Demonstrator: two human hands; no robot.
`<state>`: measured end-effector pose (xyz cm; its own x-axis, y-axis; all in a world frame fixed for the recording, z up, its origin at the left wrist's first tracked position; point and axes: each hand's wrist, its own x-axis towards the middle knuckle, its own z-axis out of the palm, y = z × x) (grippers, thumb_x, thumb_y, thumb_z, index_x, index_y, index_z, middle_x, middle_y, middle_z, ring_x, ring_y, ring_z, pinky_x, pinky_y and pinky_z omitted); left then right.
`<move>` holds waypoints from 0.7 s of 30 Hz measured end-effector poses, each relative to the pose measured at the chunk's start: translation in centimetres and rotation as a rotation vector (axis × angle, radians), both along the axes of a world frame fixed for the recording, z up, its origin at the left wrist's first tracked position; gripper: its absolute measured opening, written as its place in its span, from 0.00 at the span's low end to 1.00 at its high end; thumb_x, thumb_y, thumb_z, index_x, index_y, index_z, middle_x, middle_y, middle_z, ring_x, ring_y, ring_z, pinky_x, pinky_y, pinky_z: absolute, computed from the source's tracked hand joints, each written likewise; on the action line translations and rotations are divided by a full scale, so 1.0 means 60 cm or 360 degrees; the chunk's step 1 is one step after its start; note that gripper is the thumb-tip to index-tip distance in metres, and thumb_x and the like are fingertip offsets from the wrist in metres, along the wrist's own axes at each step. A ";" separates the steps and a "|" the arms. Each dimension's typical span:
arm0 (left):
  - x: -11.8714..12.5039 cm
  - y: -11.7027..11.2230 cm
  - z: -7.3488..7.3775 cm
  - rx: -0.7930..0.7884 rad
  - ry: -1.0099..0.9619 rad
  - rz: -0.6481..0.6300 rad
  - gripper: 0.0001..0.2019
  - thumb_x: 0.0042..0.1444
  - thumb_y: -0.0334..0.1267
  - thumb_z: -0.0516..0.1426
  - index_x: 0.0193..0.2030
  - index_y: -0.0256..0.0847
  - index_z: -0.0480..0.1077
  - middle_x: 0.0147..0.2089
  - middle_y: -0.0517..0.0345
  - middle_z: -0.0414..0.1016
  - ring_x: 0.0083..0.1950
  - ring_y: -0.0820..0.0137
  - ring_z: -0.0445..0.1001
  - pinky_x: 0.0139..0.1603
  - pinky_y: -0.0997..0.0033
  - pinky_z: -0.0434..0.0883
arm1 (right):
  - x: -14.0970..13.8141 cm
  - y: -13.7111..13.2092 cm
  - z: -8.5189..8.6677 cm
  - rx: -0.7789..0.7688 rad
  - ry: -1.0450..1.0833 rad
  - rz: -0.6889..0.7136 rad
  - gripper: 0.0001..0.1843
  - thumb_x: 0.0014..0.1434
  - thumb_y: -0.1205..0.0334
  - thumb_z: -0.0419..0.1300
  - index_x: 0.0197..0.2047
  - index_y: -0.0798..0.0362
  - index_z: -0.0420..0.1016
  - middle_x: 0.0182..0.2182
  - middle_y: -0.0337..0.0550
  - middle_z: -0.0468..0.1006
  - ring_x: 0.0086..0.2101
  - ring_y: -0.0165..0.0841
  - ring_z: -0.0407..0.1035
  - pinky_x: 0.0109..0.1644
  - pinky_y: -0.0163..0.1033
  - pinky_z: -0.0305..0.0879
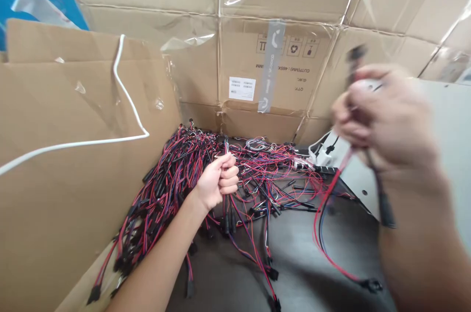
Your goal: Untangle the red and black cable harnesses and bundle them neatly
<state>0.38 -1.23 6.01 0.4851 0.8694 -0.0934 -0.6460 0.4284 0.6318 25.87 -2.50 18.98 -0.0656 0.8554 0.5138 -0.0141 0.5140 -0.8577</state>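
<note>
A large tangle of red, black and blue wire harnesses with black plug connectors lies heaped in front of me. My left hand is closed around a few wires at the middle of the heap. My right hand, blurred and close to the camera, grips a black-and-red cable pulled up from the tangle. A black connector sticks out above that fist, and another hangs below it. A red and blue wire loop trails down to a black plug.
Cardboard sheets wrapped in clear plastic stand at the left, with a white cable lying across them. A cardboard box wall rises behind the heap. A white metal panel leans at the right above a dark grey surface.
</note>
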 end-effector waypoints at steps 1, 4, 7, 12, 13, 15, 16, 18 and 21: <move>0.002 0.000 -0.003 0.0017 0.0013 -0.0012 0.19 0.65 0.40 0.44 0.21 0.41 0.52 0.17 0.72 0.38 0.16 0.81 0.31 0.10 0.84 0.42 | -0.025 0.007 -0.022 -0.0083 0.0117 0.0053 0.14 0.54 0.61 0.61 0.39 0.44 0.58 0.17 0.30 0.64 0.12 0.22 0.43 0.14 0.28 0.36; 0.015 -0.002 -0.014 0.0078 0.0102 -0.0025 0.17 0.61 0.42 0.51 0.23 0.40 0.55 0.16 0.73 0.39 0.16 0.82 0.32 0.10 0.85 0.44 | -0.094 0.033 -0.097 -0.0531 0.0187 0.0421 0.10 0.54 0.59 0.57 0.37 0.49 0.58 0.17 0.32 0.67 0.12 0.21 0.45 0.14 0.28 0.38; 0.033 -0.004 -0.027 0.0123 0.0234 0.0014 0.16 0.55 0.44 0.57 0.24 0.40 0.57 0.15 0.75 0.40 0.15 0.83 0.33 0.10 0.86 0.43 | -0.146 0.049 -0.162 -0.0718 0.0084 0.0520 0.10 0.55 0.56 0.55 0.34 0.50 0.56 0.18 0.35 0.71 0.16 0.26 0.59 0.18 0.30 0.51; 0.059 -0.006 -0.036 0.0154 0.0275 0.0303 0.21 0.46 0.49 0.63 0.24 0.41 0.55 0.16 0.75 0.44 0.15 0.85 0.36 0.11 0.87 0.43 | -0.181 0.061 -0.209 -0.0340 -0.0394 0.0067 0.09 0.56 0.58 0.53 0.27 0.52 0.59 0.20 0.35 0.67 0.23 0.30 0.62 0.30 0.36 0.58; 0.062 -0.006 -0.036 0.0143 0.0288 0.0350 0.21 0.45 0.50 0.63 0.25 0.40 0.56 0.16 0.75 0.45 0.14 0.85 0.37 0.11 0.87 0.44 | -0.181 0.063 -0.212 -0.0240 -0.0489 -0.0059 0.10 0.55 0.59 0.54 0.25 0.52 0.60 0.22 0.36 0.67 0.25 0.30 0.62 0.31 0.36 0.57; 0.067 -0.006 -0.036 0.0116 0.0335 0.0451 0.22 0.42 0.51 0.65 0.27 0.41 0.57 0.16 0.76 0.46 0.14 0.85 0.39 0.11 0.87 0.44 | -0.179 0.066 -0.216 -0.0137 -0.0640 -0.0163 0.10 0.53 0.63 0.53 0.22 0.52 0.60 0.24 0.37 0.67 0.28 0.31 0.61 0.33 0.36 0.56; 0.069 -0.007 -0.037 0.0107 0.0364 0.0500 0.22 0.42 0.50 0.65 0.27 0.41 0.57 0.16 0.76 0.46 0.14 0.85 0.39 0.11 0.87 0.44 | -0.178 0.066 -0.217 -0.0121 -0.0688 -0.0153 0.08 0.52 0.66 0.53 0.22 0.53 0.60 0.24 0.38 0.67 0.29 0.31 0.61 0.34 0.36 0.56; 0.071 -0.007 -0.041 0.0118 0.0415 0.0567 0.22 0.42 0.49 0.66 0.27 0.41 0.56 0.16 0.76 0.46 0.14 0.85 0.41 0.12 0.87 0.44 | -0.178 0.064 -0.220 -0.0079 -0.0751 -0.0114 0.06 0.49 0.70 0.52 0.22 0.53 0.61 0.24 0.37 0.67 0.28 0.30 0.61 0.33 0.35 0.56; 0.071 -0.007 -0.048 0.0171 0.0461 0.0535 0.22 0.43 0.51 0.65 0.28 0.41 0.58 0.16 0.75 0.46 0.14 0.85 0.42 0.12 0.86 0.44 | -0.179 0.059 -0.218 -0.0076 -0.0717 -0.0073 0.06 0.47 0.73 0.51 0.22 0.54 0.63 0.23 0.36 0.67 0.26 0.28 0.61 0.31 0.34 0.56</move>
<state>4.62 -1.65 3.14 0.1414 0.9864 -0.0841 -0.5279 0.1470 0.8365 15.10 1.02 5.89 -0.2353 0.8846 0.4025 0.3879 0.4652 -0.7957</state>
